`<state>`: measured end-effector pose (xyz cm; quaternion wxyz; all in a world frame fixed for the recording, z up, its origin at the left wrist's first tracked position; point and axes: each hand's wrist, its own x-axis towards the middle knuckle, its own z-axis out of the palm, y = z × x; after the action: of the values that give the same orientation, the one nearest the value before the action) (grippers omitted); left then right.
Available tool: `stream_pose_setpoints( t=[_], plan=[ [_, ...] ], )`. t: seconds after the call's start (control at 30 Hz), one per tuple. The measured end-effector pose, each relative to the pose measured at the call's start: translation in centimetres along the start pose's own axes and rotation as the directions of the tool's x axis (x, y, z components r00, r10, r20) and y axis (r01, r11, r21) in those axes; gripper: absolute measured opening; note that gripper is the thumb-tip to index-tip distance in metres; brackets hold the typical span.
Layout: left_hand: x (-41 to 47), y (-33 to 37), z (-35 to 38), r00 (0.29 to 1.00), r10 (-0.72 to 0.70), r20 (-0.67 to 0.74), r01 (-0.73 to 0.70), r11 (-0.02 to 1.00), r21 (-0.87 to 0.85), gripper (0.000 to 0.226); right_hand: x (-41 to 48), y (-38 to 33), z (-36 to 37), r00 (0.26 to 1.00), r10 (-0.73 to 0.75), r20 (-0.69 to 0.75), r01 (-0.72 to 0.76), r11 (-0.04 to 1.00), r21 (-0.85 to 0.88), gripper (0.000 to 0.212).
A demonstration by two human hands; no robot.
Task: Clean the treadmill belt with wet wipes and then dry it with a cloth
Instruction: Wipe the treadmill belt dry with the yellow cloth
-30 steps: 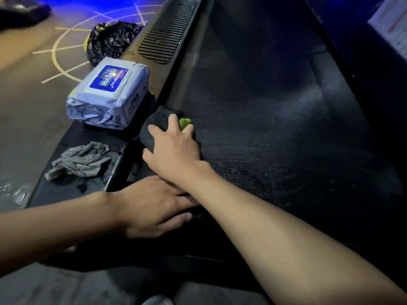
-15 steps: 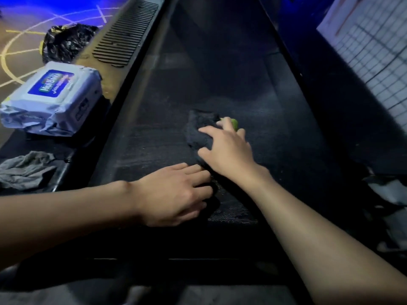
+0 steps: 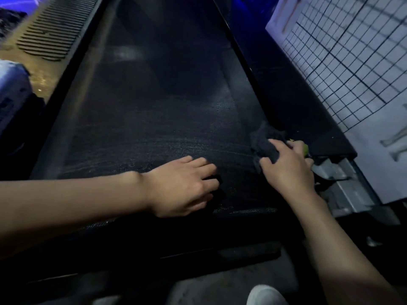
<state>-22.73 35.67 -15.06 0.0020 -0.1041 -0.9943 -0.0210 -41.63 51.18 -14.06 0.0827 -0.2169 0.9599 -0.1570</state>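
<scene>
Cloth, dark and bunched, at right edge of treadmill belt, gripped by right hand. Left hand resting on belt nearby, fingers loosely bent, holding nothing. Wipes pack at far left, off belt.

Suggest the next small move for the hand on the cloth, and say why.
Probably sweep the cloth back leftward: the right hand holds it at the right edge of the belt, against the side rail, so only the stretch toward the left hand lies open.
</scene>
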Motion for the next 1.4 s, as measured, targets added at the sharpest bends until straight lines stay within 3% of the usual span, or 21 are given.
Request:
stream_pose_setpoints(
  t=[0.17, 0.37, 0.63, 0.9, 1.1, 1.23, 1.4],
  plan=[
    [-2.7, -0.5, 0.3, 1.000, 0.000, -0.004, -0.001, 1.000, -0.027, 0.041, -0.6, -2.2, 0.6, 1.000, 0.017, -0.026, -0.019, 0.998, -0.063, 0.052],
    [-6.8, -0.6, 0.1, 0.999, -0.032, 0.014, 0.033, 0.999, -0.024, 0.040, -3.9, -8.4, 3.6, 0.974, -0.221, 0.052, 0.224, 0.973, -0.049, 0.053],
    [-14.6, -1.0, -0.7, 0.983, -0.157, 0.089, 0.160, 0.987, -0.027, 0.048, -9.4, -18.0, 7.0, 0.858, -0.493, 0.146, 0.497, 0.868, 0.009, 0.045],
    [-21.5, -0.2, -1.9, 0.957, -0.263, 0.124, 0.268, 0.963, -0.022, 0.042, -15.8, -27.3, 10.5, 0.667, -0.707, 0.234, 0.693, 0.705, 0.152, 0.042],
    [-23.0, 0.2, -1.3, 0.944, -0.310, 0.113, 0.318, 0.946, -0.061, 0.044, -15.6, -27.0, 11.0, 0.570, -0.780, 0.257, 0.748, 0.623, 0.229, 0.046],
    [-20.9, 0.1, -1.2, 0.948, -0.298, 0.110, 0.303, 0.952, -0.036, 0.037, -13.7, -24.6, 9.6, 0.594, -0.745, 0.303, 0.705, 0.664, 0.250, 0.050],
    [-16.8, 0.2, -1.4, 0.974, -0.211, 0.083, 0.212, 0.977, 0.002, 0.034, -10.6, -19.8, 7.8, 0.711, -0.650, 0.268, 0.620, 0.760, 0.197, 0.052]
  ],
)
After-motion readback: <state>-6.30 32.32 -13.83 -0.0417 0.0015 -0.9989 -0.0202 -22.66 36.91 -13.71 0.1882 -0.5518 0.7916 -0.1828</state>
